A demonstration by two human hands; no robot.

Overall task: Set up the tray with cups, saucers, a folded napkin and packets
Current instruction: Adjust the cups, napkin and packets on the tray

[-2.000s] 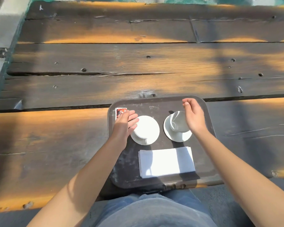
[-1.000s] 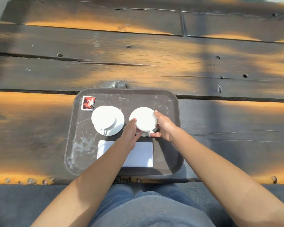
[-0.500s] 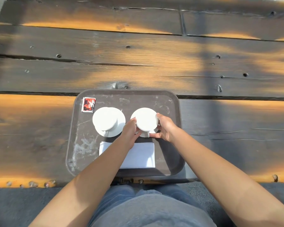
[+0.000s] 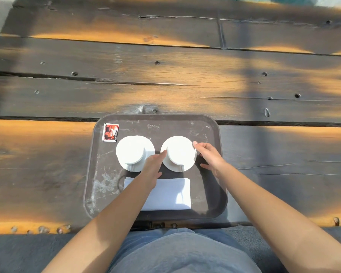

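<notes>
A dark brown tray [image 4: 207,196] lies on the wooden table. On it two white cups stand upside down on white saucers: the left cup [image 4: 131,149] on its saucer [image 4: 149,147], the right cup [image 4: 178,149] on its saucer [image 4: 189,164]. My left hand [image 4: 154,164] touches the right cup's left side with straight fingertips. My right hand [image 4: 210,157] has its fingers spread, the index tip at the cup's right edge. A folded white napkin [image 4: 171,194] lies at the tray's near side, partly under my left forearm. A red packet [image 4: 110,132] lies in the tray's far left corner.
The table [image 4: 165,79] is of dark weathered planks with gaps and bolt holes, sunlit in patches. Its near edge [image 4: 37,228] runs just in front of my lap. The tray slightly overhangs that edge.
The right cup was upturned onto its saucer and held by both hands. Now both hands' fingers have loosened and straightened beside it. The left hand earlier left the packet and left cup.
</notes>
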